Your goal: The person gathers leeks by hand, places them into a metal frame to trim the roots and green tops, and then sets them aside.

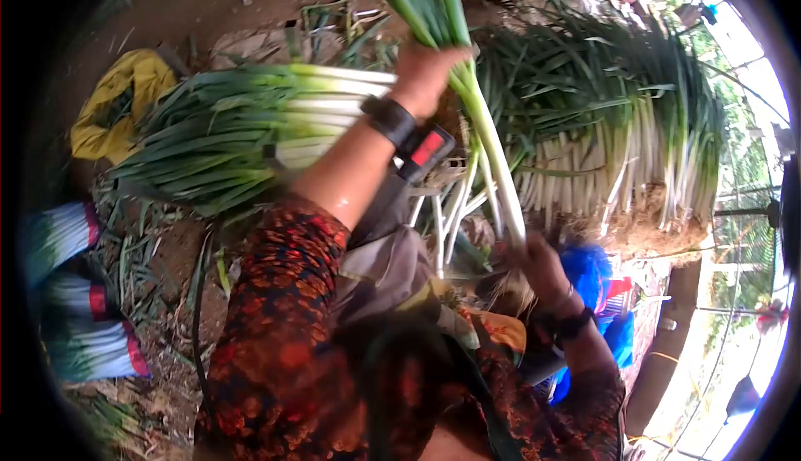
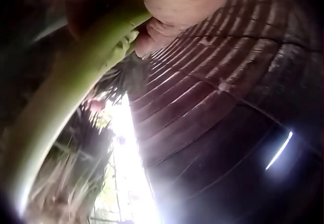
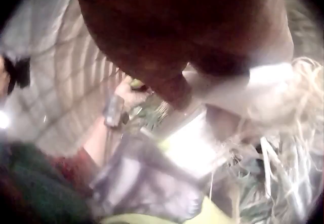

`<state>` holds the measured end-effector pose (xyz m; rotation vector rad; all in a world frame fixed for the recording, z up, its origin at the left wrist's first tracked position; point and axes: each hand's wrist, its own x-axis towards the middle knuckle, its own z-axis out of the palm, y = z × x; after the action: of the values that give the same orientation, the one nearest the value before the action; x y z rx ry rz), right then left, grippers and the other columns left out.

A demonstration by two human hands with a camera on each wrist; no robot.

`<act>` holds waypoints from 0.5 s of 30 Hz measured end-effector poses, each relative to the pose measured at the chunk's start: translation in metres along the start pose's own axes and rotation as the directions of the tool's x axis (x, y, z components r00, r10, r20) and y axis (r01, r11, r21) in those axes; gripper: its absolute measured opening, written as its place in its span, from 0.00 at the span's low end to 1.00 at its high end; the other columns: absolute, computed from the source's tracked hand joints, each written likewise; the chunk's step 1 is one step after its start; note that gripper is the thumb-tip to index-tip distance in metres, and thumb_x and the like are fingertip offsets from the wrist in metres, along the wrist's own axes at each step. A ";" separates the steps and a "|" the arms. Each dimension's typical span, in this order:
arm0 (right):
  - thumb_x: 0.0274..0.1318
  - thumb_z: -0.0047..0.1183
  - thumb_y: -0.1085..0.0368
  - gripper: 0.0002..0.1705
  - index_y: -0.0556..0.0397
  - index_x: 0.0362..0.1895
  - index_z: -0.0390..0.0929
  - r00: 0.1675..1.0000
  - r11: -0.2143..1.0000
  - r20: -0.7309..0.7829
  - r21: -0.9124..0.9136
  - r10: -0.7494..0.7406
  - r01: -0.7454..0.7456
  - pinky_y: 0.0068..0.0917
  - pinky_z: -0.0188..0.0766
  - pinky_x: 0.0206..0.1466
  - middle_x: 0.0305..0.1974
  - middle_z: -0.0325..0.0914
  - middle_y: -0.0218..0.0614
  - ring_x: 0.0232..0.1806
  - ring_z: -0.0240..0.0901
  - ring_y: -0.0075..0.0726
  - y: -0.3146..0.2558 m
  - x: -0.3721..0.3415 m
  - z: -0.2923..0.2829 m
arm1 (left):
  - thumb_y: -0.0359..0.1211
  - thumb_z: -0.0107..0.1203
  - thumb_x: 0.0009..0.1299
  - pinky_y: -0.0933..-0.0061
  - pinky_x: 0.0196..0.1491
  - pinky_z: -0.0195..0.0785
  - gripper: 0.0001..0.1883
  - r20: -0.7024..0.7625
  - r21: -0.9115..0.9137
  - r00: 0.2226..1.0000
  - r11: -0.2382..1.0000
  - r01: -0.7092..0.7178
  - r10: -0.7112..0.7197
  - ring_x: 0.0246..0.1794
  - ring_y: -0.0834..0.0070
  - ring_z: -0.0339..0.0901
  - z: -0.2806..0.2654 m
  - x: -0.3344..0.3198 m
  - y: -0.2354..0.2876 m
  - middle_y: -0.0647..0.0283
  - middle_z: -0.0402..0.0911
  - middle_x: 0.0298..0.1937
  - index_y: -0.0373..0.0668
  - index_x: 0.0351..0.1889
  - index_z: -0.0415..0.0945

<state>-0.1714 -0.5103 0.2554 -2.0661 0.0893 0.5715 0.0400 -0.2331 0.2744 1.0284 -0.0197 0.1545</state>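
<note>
One long leek (image 1: 488,140) slants across the middle of the head view, green leaves up and white stem down. My left hand (image 1: 425,77) grips it where the leaves begin. Around the white root end my right hand (image 1: 542,269) is curled. In the left wrist view the pale green stem (image 2: 76,77) runs down from under my left thumb. The right wrist view shows my right fingers wrapped on the white stem (image 3: 271,77), with stringy roots (image 3: 309,90) beside them. Trimmed leeks (image 1: 250,127) lie in a row to the left of my left hand.
A large heap of leeks with roots (image 1: 617,127) is stacked at the right. Several bundles with red bands (image 1: 92,302) lie at the lower left, below a yellow sack (image 1: 125,98). Loose white stalks (image 1: 450,219) lie near my lap. Blue plastic (image 1: 588,269) is by my right hand.
</note>
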 end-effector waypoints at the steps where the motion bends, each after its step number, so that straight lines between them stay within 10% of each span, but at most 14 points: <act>1: 0.60 0.53 0.67 0.10 0.58 0.44 0.73 0.985 0.981 -0.144 -0.178 -0.098 0.071 0.26 0.72 0.36 0.30 0.75 0.34 0.34 0.72 0.23 0.002 0.022 0.008 | 0.33 0.69 0.55 0.72 0.34 0.72 0.17 -0.003 -0.003 0.980 0.980 -0.201 0.201 0.30 0.77 0.77 -0.023 0.006 0.015 0.65 0.82 0.34 0.39 0.41 0.79; 3: 0.52 0.62 0.66 0.21 0.58 0.48 0.71 0.899 0.903 -0.274 -0.361 -0.341 0.232 0.27 0.71 0.36 0.31 0.75 0.37 0.33 0.71 0.25 -0.026 0.067 0.031 | 0.35 0.62 0.63 0.73 0.50 0.71 0.14 -0.115 0.110 0.988 0.990 -0.089 0.101 0.46 0.76 0.78 -0.082 0.005 0.058 0.60 0.81 0.48 0.38 0.44 0.79; 5: 0.52 0.60 0.68 0.17 0.56 0.47 0.73 0.837 0.864 -0.218 -0.162 -0.502 0.476 0.31 0.72 0.39 0.37 0.76 0.42 0.35 0.75 0.40 -0.063 0.113 0.054 | 0.24 0.54 0.66 0.69 0.54 0.70 0.22 -0.240 0.400 0.935 0.904 -0.149 0.260 0.50 0.72 0.77 -0.136 -0.002 0.105 0.61 0.80 0.51 0.48 0.58 0.75; 7: 0.51 0.61 0.67 0.19 0.53 0.48 0.74 0.589 0.603 -0.159 -0.349 -0.793 0.718 0.41 0.73 0.42 0.42 0.74 0.44 0.41 0.73 0.54 -0.096 0.166 0.078 | 0.20 0.56 0.60 0.69 0.54 0.70 0.26 0.146 0.982 0.734 -0.010 -0.186 0.663 0.45 0.69 0.79 -0.190 -0.016 0.139 0.62 0.82 0.49 0.51 0.57 0.76; 9: 0.52 0.61 0.64 0.16 0.49 0.46 0.77 0.500 0.521 -0.158 -0.358 -0.852 0.775 0.42 0.73 0.42 0.41 0.75 0.45 0.40 0.74 0.54 -0.119 0.213 0.107 | 0.13 0.48 0.61 0.72 0.56 0.71 0.32 0.172 0.975 0.662 -0.221 -0.010 0.730 0.49 0.68 0.78 -0.210 -0.032 0.167 0.64 0.81 0.51 0.58 0.60 0.73; 10: 0.52 0.61 0.63 0.16 0.48 0.46 0.77 0.523 0.540 -0.145 -0.325 -0.840 0.777 0.42 0.74 0.42 0.41 0.76 0.44 0.39 0.75 0.54 -0.132 0.228 0.119 | 0.20 0.53 0.63 0.74 0.50 0.73 0.25 0.006 0.974 0.640 0.142 -0.179 0.768 0.46 0.70 0.79 -0.236 -0.025 0.171 0.64 0.82 0.47 0.53 0.58 0.75; 12: 0.55 0.57 0.57 0.13 0.43 0.45 0.78 0.580 0.571 -0.105 -0.381 -0.808 0.727 0.42 0.74 0.42 0.42 0.76 0.44 0.39 0.76 0.54 -0.137 0.270 0.134 | 0.32 0.60 0.65 0.78 0.40 0.74 0.17 -0.357 0.767 0.768 0.636 -0.084 0.532 0.38 0.75 0.80 -0.263 -0.015 0.160 0.63 0.83 0.40 0.46 0.52 0.77; 14: 0.56 0.54 0.54 0.14 0.39 0.46 0.79 0.716 0.561 -0.040 -0.651 -0.697 0.511 0.43 0.74 0.44 0.44 0.76 0.40 0.43 0.75 0.51 -0.136 0.325 0.141 | 0.45 0.64 0.64 0.81 0.33 0.72 0.20 -0.667 0.517 0.745 0.724 0.457 0.005 0.32 0.80 0.79 -0.282 -0.010 0.134 0.62 0.83 0.33 0.41 0.47 0.78; 15: 0.56 0.55 0.55 0.15 0.38 0.48 0.80 0.812 0.497 -0.065 -0.818 -0.580 0.290 0.42 0.73 0.47 0.45 0.76 0.39 0.47 0.73 0.50 -0.121 0.349 0.136 | 0.56 0.63 0.61 0.82 0.27 0.68 0.30 -0.576 0.607 0.811 0.610 0.509 -0.103 0.25 0.85 0.75 -0.285 -0.012 0.117 0.61 0.82 0.28 0.36 0.42 0.78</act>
<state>0.1242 -0.2757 0.1419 -2.8848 -0.6115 -0.1494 -0.0041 0.0680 0.2253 1.7816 0.7692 0.0855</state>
